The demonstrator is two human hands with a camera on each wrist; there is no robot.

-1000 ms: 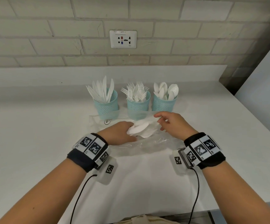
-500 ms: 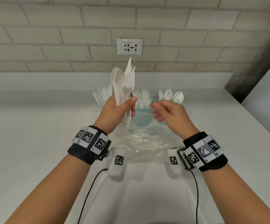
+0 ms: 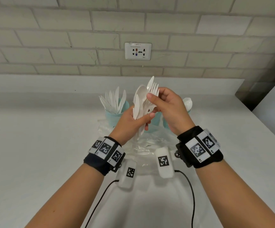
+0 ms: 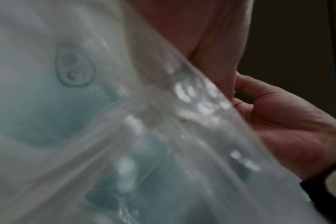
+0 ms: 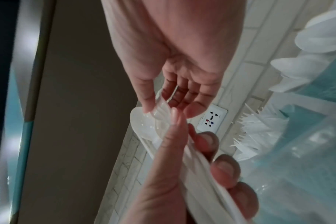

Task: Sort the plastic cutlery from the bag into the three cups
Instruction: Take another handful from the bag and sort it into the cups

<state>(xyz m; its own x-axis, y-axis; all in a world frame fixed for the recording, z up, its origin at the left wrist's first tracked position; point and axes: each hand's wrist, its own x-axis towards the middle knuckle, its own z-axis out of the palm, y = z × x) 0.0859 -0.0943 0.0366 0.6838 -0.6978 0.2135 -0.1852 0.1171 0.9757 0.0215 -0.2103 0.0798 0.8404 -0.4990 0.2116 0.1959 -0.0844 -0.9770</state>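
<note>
My left hand grips a bundle of white plastic cutlery upright above the clear bag. My right hand pinches the head of a fork at the top of that bundle, thumb in front. In the right wrist view the right hand pinches the fork head and left-hand fingers wrap the handles. Three teal cups stand behind: the knife cup on the left, the fork cup mostly hidden by my hands, the spoon cup on the right.
The cups stand on a white counter against a brick wall with a socket plate. The counter's right edge runs diagonally. Blurred bag plastic fills most of the left wrist view. Cables trail from both wristbands.
The left hand lifted the cutlery bundle out of the bag and holds it upright. The right hand moved left and up and took hold of the fork head.
</note>
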